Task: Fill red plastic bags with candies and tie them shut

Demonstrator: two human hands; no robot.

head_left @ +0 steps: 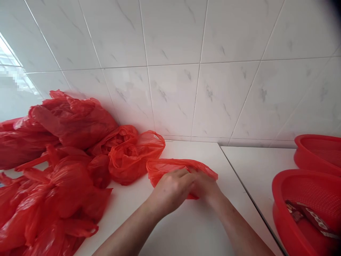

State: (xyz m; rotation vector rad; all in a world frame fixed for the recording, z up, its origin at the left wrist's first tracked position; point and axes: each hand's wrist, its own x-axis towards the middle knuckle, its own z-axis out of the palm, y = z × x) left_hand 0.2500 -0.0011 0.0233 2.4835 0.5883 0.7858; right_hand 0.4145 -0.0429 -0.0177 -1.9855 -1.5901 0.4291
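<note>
**Folding one bag at the counter's back edge**

I see my left hand (170, 190) and right hand (205, 186) pressed together on the flat bag (170, 167), pinching it. Next I must crease it tighter, I think, away from the pile (66, 160).

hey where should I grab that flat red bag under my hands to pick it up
Pinch the red bag at its free left end, coming from the left. It lies flat on the counter, and the left hand and right hand cover its right part, so that end is exposed.
</note>
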